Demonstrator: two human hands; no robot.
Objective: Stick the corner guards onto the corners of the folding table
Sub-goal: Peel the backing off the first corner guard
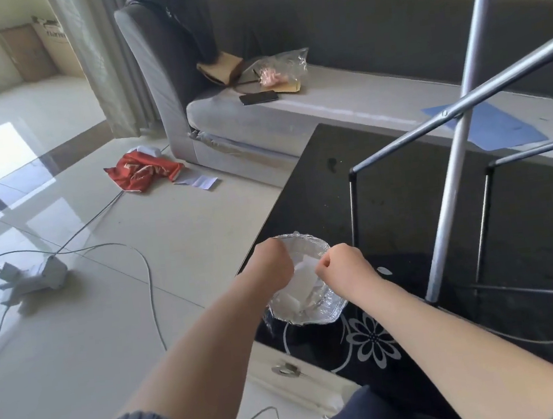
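Note:
Both my hands are over a foil tray [318, 318] near the front left corner of a black glass table [388, 203]. My left hand [271, 265] and my right hand [342, 267] have curled fingers and pinch a small white and clear corner guard [304, 268] between them. More pale pieces lie in the tray under my hands. The folding table's grey metal legs [452, 189] rise on the right, with their feet standing on the glass. Its top and corners are mostly out of view.
A grey sofa [341, 98] behind the glass table holds a phone [259, 97], a plastic bag [278, 68] and a blue sheet [486, 127]. On the tiled floor to the left lie a power strip with cables [34, 274] and a red cloth [141, 169].

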